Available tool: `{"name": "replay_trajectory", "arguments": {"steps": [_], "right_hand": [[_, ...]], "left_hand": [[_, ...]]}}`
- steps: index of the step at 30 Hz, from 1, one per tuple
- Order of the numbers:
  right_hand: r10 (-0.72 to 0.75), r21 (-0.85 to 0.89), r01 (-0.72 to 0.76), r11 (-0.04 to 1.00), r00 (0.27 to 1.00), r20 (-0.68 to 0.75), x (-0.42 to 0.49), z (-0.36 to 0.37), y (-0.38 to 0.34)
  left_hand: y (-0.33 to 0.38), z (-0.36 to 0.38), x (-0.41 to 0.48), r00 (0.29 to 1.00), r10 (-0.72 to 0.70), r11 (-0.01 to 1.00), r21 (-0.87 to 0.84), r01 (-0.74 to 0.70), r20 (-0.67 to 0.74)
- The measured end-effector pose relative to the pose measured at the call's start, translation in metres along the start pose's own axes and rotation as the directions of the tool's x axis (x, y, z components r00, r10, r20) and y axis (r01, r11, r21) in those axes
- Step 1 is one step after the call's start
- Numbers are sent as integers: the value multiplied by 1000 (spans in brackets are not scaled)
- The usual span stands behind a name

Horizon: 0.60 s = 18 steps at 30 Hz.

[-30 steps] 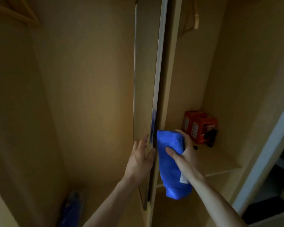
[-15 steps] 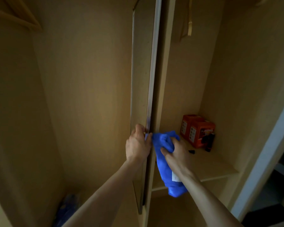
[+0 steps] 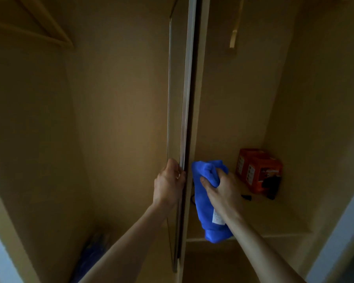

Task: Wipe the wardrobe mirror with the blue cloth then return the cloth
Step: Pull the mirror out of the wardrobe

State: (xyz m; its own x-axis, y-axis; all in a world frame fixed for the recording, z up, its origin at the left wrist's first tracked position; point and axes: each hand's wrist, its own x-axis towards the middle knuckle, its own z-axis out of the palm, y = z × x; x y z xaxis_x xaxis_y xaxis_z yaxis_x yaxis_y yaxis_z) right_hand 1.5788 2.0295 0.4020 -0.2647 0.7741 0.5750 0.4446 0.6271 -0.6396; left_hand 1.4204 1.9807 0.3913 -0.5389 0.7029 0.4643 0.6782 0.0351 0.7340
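The left hand [image 3: 169, 185] is curled round the near edge of the wardrobe mirror panel [image 3: 185, 99], which stands upright and is seen almost edge-on in the middle of the wardrobe. Just right of it, the right hand [image 3: 223, 188] clenches the bunched top of the blue cloth [image 3: 200, 205]; the cloth hangs down in front of the shelf [image 3: 274, 217], its white label showing by the wrist. Two orange boxes [image 3: 258, 170] sit far right on that shelf. A wooden hanger [image 3: 39, 27] shows upper left, and a dim blue shape [image 3: 92, 252] lies low on the left
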Motion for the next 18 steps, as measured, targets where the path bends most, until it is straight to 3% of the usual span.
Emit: {"name": "replay_trajectory", "arguments": {"steps": [18], "right_hand": [[40, 115, -54, 992, 992, 118, -26, -3, -3]], "left_hand": [[35, -20, -81, 994, 1, 995, -102, -12, -107]]}}
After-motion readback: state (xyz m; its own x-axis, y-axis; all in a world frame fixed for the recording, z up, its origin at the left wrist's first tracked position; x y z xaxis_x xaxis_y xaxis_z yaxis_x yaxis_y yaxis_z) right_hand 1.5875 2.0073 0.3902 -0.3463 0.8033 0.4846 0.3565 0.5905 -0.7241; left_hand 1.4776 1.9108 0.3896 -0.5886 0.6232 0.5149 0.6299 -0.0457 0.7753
